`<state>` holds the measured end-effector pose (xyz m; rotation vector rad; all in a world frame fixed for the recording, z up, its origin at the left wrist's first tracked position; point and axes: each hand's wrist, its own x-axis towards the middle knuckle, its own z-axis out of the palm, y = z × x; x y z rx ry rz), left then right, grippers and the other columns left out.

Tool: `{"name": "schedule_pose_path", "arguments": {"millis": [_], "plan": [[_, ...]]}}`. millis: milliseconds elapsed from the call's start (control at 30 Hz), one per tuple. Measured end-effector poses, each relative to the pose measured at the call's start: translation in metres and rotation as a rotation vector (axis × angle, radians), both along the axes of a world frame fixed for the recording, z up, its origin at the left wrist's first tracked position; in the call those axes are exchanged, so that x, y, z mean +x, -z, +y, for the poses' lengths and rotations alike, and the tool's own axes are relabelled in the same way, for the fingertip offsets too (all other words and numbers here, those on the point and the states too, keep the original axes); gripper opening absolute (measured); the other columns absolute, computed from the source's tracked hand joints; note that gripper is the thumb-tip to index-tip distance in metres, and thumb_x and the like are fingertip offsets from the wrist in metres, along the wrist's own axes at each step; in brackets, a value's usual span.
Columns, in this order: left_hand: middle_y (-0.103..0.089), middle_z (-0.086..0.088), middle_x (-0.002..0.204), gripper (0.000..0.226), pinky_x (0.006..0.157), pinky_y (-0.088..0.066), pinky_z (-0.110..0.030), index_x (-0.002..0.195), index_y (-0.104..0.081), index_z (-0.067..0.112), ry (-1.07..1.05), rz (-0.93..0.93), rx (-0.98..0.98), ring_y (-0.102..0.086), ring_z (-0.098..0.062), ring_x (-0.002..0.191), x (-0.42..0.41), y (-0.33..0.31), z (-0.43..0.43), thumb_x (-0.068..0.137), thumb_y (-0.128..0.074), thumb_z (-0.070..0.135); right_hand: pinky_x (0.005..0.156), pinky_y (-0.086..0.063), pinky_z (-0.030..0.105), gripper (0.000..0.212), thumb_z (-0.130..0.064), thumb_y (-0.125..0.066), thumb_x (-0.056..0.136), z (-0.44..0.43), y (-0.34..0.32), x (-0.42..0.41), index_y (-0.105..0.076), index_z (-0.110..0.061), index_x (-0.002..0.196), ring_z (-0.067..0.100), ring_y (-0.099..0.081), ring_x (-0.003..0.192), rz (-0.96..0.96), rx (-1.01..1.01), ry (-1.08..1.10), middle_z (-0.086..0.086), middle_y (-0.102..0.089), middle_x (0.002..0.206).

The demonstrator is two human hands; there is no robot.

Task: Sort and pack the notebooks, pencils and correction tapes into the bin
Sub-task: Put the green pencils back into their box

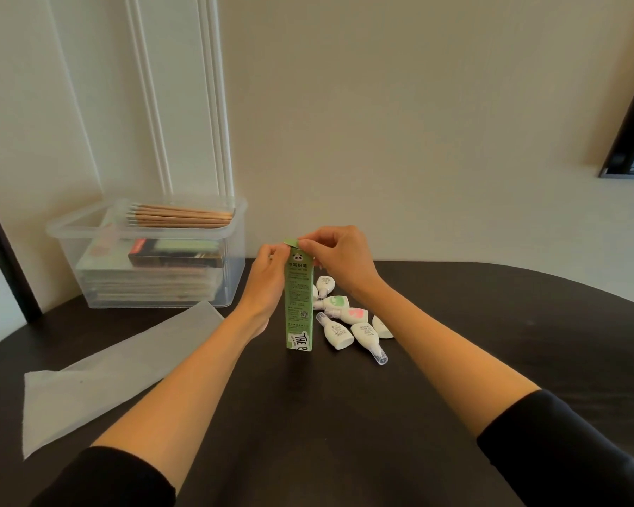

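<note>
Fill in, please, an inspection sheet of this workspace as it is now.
Surface: dark table, rounded far edge.
Job's things: clear bin at far left holds stacked notebooks, with pencils near its top; green pencil box stands upright at centre; correction tapes lie loose on the table to its right.
Clutter: translucent sheet lies flat on the left.
Hands: left hand grips the box's upper part; right hand pinches its top flap.
Cables: nothing seen.
Surroundings: pale wall with moulding; dark frame at far right.
</note>
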<state>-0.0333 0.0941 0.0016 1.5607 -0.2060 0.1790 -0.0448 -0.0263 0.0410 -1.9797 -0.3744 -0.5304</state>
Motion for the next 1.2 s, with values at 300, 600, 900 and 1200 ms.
{"name": "schedule_pose_path", "arguments": {"millis": [300, 600, 900, 1200], "plan": [[-0.062, -0.007, 0.090, 0.018, 0.080, -0.049, -0.034, 0.089, -0.054, 0.022, -0.042, -0.142, 0.002, -0.060, -0.017, 0.087, -0.010, -0.015, 0.002, 0.098, -0.038, 0.024, 0.071, -0.055, 0.038, 0.014, -0.011, -0.060, 0.086, 0.001, -0.006, -0.006, -0.068, 0.000, 0.082, 0.020, -0.064, 0.071, -0.061, -0.186, 0.022, 0.012, -0.071, 0.084], [-0.064, -0.009, 0.080, 0.010, 0.068, -0.059, -0.035, 0.079, -0.062, 0.015, -0.047, -0.284, 0.264, -0.066, -0.023, 0.078, -0.007, -0.033, 0.023, 0.089, -0.059, 0.016, 0.075, -0.055, 0.044, 0.011, -0.011, -0.059, 0.087, -0.001, -0.004, -0.007, -0.066, -0.004, 0.082, 0.025, -0.065, 0.077, -0.011, -0.140, -0.008, 0.012, -0.070, 0.083], [-0.066, -0.011, 0.082, 0.007, 0.067, -0.059, -0.032, 0.082, -0.067, 0.011, -0.064, -0.361, 0.437, -0.067, -0.027, 0.078, -0.007, -0.040, 0.027, 0.085, -0.064, 0.016, 0.071, -0.055, 0.038, 0.011, -0.009, -0.060, 0.087, -0.004, -0.004, -0.009, -0.064, -0.003, 0.080, 0.016, -0.059, 0.064, 0.013, -0.090, -0.030, 0.016, -0.070, 0.080], [-0.068, -0.012, 0.083, 0.014, 0.070, -0.052, -0.029, 0.090, -0.068, 0.003, -0.112, -0.622, 0.734, -0.063, -0.022, 0.072, -0.008, -0.041, 0.029, 0.089, -0.058, 0.012, 0.067, -0.053, 0.029, 0.013, -0.009, -0.060, 0.087, -0.002, -0.004, -0.007, -0.063, -0.002, 0.077, 0.013, -0.059, 0.063, -0.046, -0.161, -0.031, 0.014, -0.070, 0.079]]}}
